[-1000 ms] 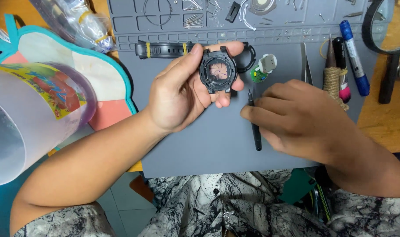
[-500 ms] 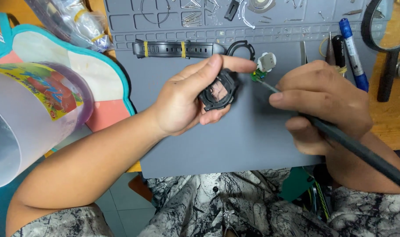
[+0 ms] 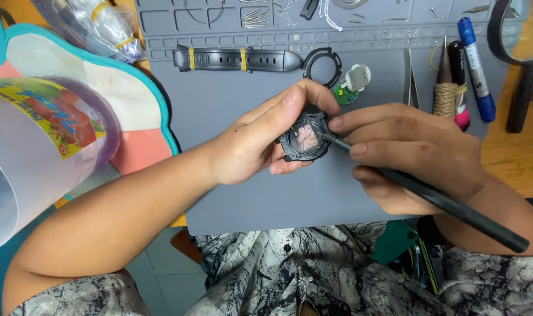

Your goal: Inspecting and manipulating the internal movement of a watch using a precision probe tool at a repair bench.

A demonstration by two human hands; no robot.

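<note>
My left hand (image 3: 252,143) pinches a round black watch case (image 3: 304,139) above the grey work mat (image 3: 231,108), its open face turned toward me. My right hand (image 3: 410,155) grips a long black tool (image 3: 454,206) like a pen. The tool's tip rests on the right edge of the case. A black watch strap with yellow bands (image 3: 237,59) lies flat on the mat behind my hands. A black ring bezel (image 3: 323,64) and a small green circuit with a white part (image 3: 351,85) sit just beyond the case.
A clear plastic jug with a colourful label (image 3: 38,146) stands at the left on a teal-edged pad (image 3: 132,88). Tweezers (image 3: 408,73), a twine-wrapped tool (image 3: 445,90), a blue marker (image 3: 476,61) and a magnifier (image 3: 521,64) lie at the right. Small pins lie in the mat's trays (image 3: 256,17).
My right hand lifted the black tool off the mat and brought its tip to the watch case. My left hand turned and lowered the case a little.
</note>
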